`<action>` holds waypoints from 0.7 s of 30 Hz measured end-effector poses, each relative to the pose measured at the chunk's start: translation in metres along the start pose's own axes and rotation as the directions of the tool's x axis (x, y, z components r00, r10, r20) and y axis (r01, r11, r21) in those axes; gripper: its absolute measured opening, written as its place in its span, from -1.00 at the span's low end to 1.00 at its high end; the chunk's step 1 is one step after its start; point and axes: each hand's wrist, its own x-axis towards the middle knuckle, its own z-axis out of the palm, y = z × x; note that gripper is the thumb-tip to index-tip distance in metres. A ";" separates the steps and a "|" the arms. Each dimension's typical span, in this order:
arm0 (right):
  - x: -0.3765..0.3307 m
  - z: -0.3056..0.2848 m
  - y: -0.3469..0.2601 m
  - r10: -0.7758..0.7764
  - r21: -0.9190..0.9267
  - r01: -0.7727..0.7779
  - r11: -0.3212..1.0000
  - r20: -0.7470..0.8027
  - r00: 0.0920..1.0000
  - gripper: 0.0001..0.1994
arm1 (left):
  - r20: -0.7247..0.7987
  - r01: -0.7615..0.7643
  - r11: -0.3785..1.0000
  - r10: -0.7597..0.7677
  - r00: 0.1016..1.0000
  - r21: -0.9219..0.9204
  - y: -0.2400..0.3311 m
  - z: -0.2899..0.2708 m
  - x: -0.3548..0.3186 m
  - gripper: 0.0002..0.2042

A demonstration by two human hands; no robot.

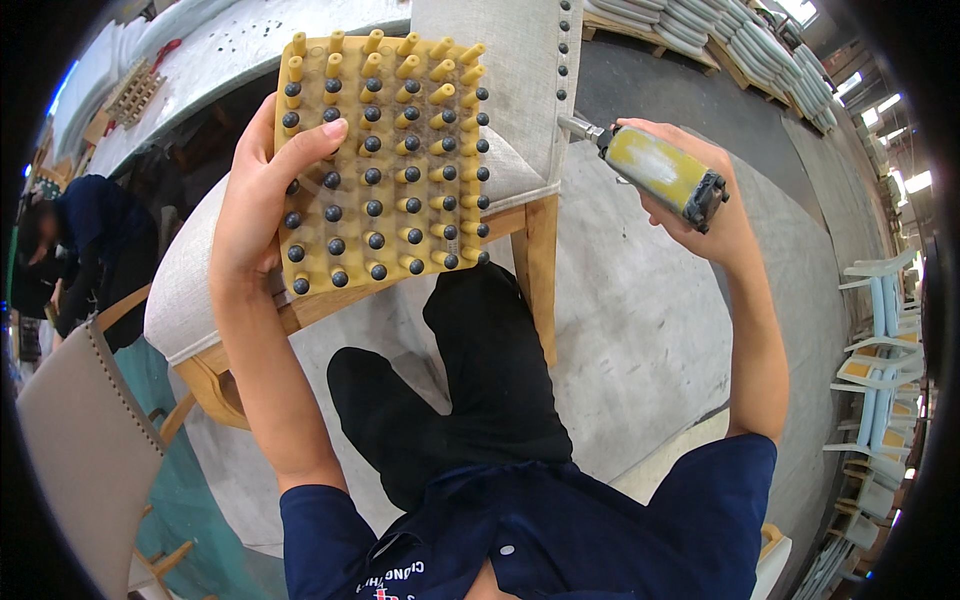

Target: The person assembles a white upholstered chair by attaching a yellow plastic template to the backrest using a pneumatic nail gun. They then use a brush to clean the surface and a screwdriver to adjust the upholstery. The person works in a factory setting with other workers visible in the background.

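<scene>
My left hand (pixel 248 210) grips the left edge of a yellow peg board (pixel 354 226), its thumb lying across the front. Dark round nail heads cap most of the pegs; those in the top rows are bare. On the right, my right hand (pixel 712 165) is wrapped round a worn yellow air nailer (pixel 650 165). The tool's metal nose points left toward the edge of an upholstered chair back (pixel 490 90), apart from it. Dark nails (pixel 562 48) run down that edge. Below the board show the chair's pale seat (pixel 195 300) and a wooden leg (pixel 540 270).
A white-covered table (pixel 235 55) stands at the far left, with a smaller peg block (pixel 135 92) on it. Another person (pixel 105 225) bends at the left, behind a grey studded chair (pixel 85 450). Stacked cushions (pixel 690 25) lie far right; chair frames (pixel 880 360) line the right side.
</scene>
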 end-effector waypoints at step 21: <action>0.017 -0.024 -0.008 0.311 0.201 -0.306 0.931 0.007 0.951 -0.68 | 0.049 -0.135 0.985 0.130 0.990 0.104 -0.008 -0.007 0.004 -0.42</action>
